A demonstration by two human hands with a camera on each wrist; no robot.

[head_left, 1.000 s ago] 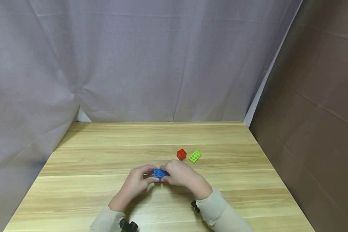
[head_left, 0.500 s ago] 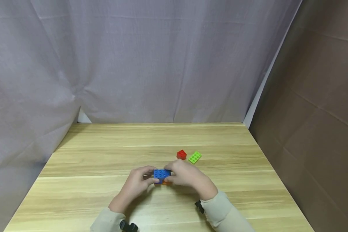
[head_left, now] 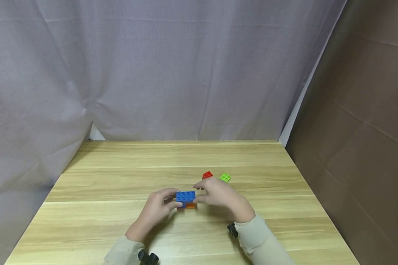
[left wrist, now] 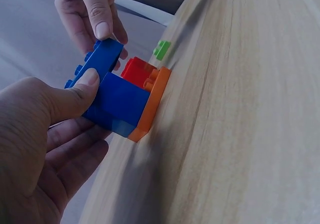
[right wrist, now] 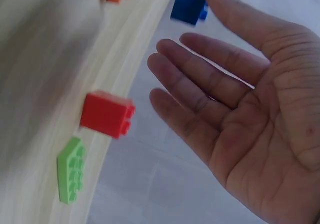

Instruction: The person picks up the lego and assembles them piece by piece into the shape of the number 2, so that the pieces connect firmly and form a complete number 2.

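Observation:
Near the middle of the wooden table, my left hand [head_left: 154,208] grips a small stack of toy building bricks between thumb and fingers. An orange plate [left wrist: 159,92] forms its base, with a blue brick [left wrist: 122,99] on one end. Across the top lies a longer blue brick [head_left: 185,196], its right end jutting out over the uncovered orange studs. My right hand [head_left: 219,195] is just right of the stack, fingers spread and palm bare in the right wrist view. Its thumb tip is right at the overhanging end of the top blue brick.
Behind my right hand a red brick [right wrist: 105,114] stands on the table, partly hidden in the head view. Beside it lies a flat green plate [right wrist: 70,171] with studs up. Grey cloth [head_left: 152,73] hangs behind the table [head_left: 136,158], and a brown sheet [head_left: 368,110] hangs along the right.
My right hand has come off the top blue brick and moved right, its fingers spreading. It now covers part of the red brick and the green plate. The left hand keeps its grip.

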